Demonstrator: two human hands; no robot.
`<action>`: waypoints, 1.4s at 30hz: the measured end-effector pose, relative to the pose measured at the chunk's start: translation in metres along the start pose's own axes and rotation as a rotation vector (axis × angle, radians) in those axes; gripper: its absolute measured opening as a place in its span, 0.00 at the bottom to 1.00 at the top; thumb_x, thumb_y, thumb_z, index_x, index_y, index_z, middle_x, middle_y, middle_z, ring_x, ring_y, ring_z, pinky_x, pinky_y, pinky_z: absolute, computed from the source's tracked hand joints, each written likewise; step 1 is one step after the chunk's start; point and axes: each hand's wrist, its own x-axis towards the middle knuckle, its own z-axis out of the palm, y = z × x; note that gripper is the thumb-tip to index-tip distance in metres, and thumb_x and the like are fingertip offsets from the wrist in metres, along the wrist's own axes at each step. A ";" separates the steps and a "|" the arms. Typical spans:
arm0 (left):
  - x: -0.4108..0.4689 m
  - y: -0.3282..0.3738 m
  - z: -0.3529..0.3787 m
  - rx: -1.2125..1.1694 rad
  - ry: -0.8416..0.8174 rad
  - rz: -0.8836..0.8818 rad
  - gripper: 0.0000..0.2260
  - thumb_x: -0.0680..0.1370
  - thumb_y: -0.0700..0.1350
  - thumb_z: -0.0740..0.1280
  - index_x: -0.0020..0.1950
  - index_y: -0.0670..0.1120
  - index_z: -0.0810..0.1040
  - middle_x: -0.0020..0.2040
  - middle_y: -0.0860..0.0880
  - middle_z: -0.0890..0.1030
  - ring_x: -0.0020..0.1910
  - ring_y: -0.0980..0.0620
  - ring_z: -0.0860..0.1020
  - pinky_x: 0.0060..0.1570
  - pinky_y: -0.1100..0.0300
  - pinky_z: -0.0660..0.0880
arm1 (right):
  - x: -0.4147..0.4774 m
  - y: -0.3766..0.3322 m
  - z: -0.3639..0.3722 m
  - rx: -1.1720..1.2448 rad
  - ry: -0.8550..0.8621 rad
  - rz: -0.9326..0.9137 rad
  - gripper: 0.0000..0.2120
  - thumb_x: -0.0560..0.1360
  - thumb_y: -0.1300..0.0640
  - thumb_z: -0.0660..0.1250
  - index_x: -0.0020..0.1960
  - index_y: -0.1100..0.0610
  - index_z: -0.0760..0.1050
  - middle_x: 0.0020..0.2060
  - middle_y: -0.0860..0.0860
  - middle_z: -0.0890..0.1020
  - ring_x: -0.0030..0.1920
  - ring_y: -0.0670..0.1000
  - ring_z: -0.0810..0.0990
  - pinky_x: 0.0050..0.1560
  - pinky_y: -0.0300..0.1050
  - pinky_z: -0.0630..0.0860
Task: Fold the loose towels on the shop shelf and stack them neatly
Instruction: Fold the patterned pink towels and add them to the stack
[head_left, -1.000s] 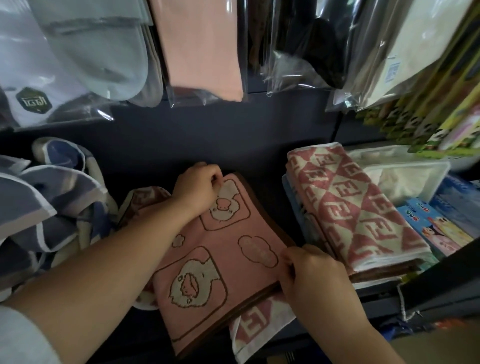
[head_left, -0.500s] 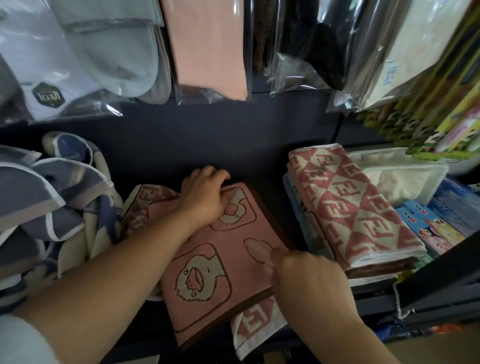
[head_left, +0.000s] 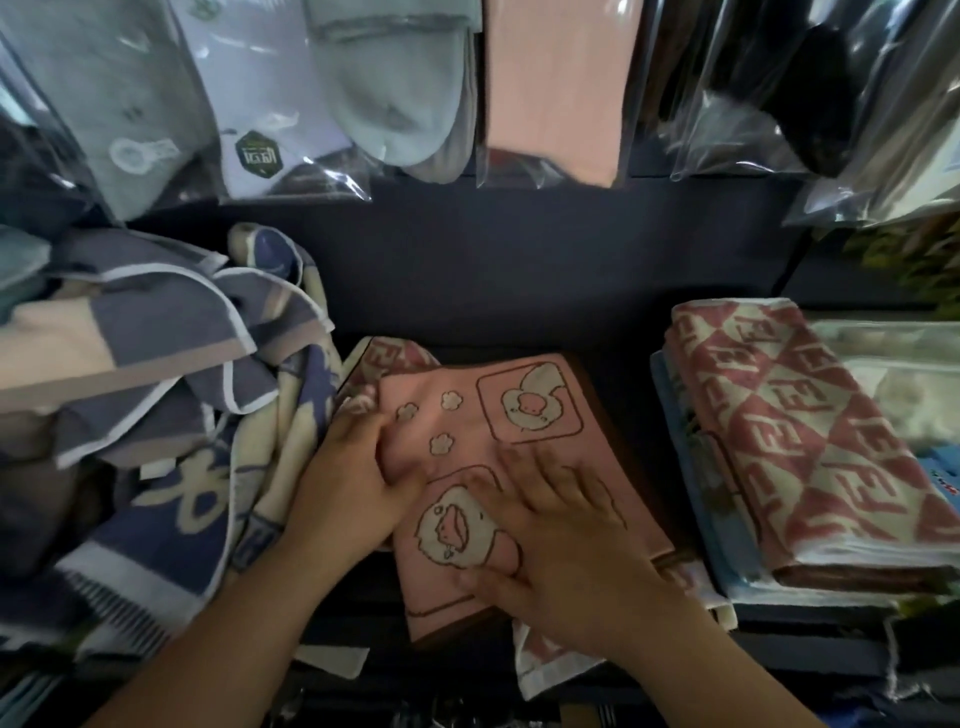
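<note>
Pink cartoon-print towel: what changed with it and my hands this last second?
The left hand left the pink cartoon-print towel's far corner for its left edge; the right hand released the near edge and presses flat on top. The folded red-and-cream patterned towel and the loose blue-and-cream towels stayed put.

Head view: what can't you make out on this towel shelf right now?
- Head view: patterned towel, covered by the pink towel; only corners show.
- Head view: left hand, gripping or just pressing the pink towel's edge; motion blur.
- Head view: blue towel heap, cut off by the left edge.
- Head view: packet label, too blurred to read.
</note>
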 end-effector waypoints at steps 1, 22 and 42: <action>0.003 0.001 0.000 0.004 -0.024 -0.018 0.32 0.71 0.60 0.73 0.71 0.48 0.72 0.72 0.47 0.71 0.69 0.46 0.71 0.64 0.53 0.72 | 0.001 0.002 0.004 -0.004 0.002 0.001 0.40 0.75 0.23 0.45 0.78 0.35 0.32 0.81 0.45 0.34 0.80 0.54 0.33 0.78 0.61 0.34; 0.068 -0.002 -0.008 -0.405 -0.033 -0.268 0.11 0.73 0.41 0.75 0.46 0.55 0.77 0.45 0.55 0.83 0.46 0.53 0.81 0.48 0.57 0.78 | 0.000 -0.033 0.004 -0.251 0.164 -0.266 0.35 0.64 0.52 0.72 0.71 0.44 0.70 0.64 0.50 0.76 0.68 0.59 0.74 0.66 0.67 0.72; 0.068 0.011 -0.024 -0.409 -0.058 -0.292 0.05 0.80 0.47 0.67 0.46 0.50 0.82 0.35 0.48 0.83 0.32 0.47 0.82 0.32 0.58 0.75 | -0.012 -0.055 -0.006 0.133 0.562 -0.139 0.05 0.68 0.52 0.69 0.43 0.51 0.75 0.43 0.46 0.77 0.43 0.48 0.77 0.40 0.38 0.74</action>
